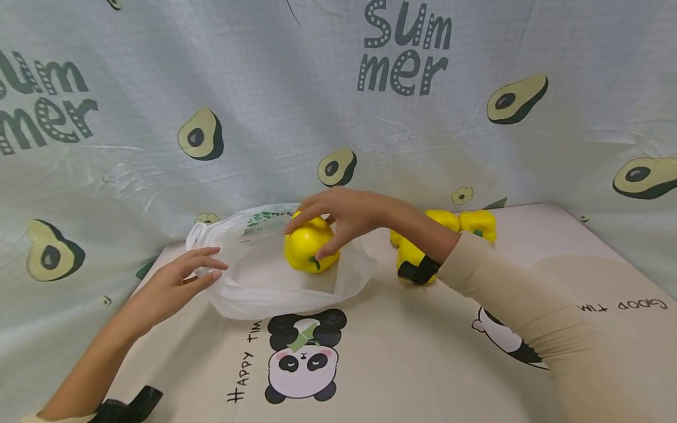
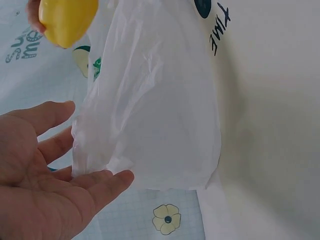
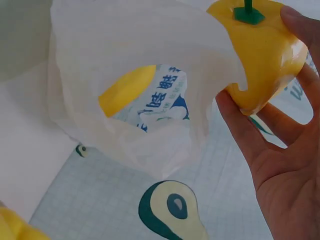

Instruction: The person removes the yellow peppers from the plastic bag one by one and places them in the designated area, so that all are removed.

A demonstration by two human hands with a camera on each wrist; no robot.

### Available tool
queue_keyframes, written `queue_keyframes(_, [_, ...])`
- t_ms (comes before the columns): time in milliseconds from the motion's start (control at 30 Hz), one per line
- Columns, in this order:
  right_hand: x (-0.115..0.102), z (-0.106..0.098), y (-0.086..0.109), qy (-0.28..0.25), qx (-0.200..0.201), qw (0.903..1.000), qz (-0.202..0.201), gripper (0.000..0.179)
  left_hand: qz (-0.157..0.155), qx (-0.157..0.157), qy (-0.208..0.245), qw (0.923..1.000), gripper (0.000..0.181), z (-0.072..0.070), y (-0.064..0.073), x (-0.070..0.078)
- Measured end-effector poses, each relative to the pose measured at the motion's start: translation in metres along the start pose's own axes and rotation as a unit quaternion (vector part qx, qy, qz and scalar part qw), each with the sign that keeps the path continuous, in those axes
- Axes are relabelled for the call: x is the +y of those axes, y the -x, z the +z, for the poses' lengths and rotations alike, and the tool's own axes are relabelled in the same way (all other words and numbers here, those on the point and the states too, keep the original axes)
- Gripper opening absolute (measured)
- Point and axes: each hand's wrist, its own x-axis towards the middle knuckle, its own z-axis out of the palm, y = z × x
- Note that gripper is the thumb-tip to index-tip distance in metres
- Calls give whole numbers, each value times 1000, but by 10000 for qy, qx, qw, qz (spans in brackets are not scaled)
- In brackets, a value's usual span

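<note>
My right hand [image 1: 355, 210] grips a yellow bell pepper [image 1: 308, 244] over the mouth of a white plastic bag [image 1: 259, 298]. In the right wrist view, thumb and fingers spread round the pepper [image 3: 260, 55], its green stem upward, and the bag's edge overlaps it. Through the bag's opening a yellow shape [image 3: 129, 90] shows beside blue print; its kind I cannot tell. At the bag's left side is my left hand [image 1: 171, 285], fingers loosely extended and holding nothing. The left wrist view has these fingertips beside the bag's wall [image 2: 160, 115]; whether they touch is unclear.
Several more yellow bell peppers [image 1: 478, 224] lie right of the bag, partly hidden behind my right forearm. A pale tabletop with a printed panda [image 1: 302, 371] spreads in front. Behind it hangs a curtain [image 1: 275, 117] with avocado prints.
</note>
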Motion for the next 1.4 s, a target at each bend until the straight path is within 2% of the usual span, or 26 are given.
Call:
queue_keyframes(200, [0,-2,20,-40,90,9998,179,62,33,-19,-4,10000,27,1,0,0])
queue_keyframes(467, [1,-5,43,29,332,9994,116,61,-109,-10,-138,9998,27,2,2,-2])
queue_keyframes(733, [3,-5,69,-133,491,9978,431,59,-195,-6,-127,9997,28,3,5,-4])
queue_keyframes(1400, [18,-8,133,167,857,9896,1141,58,-106,86,-93,9999,27,1,8,-7])
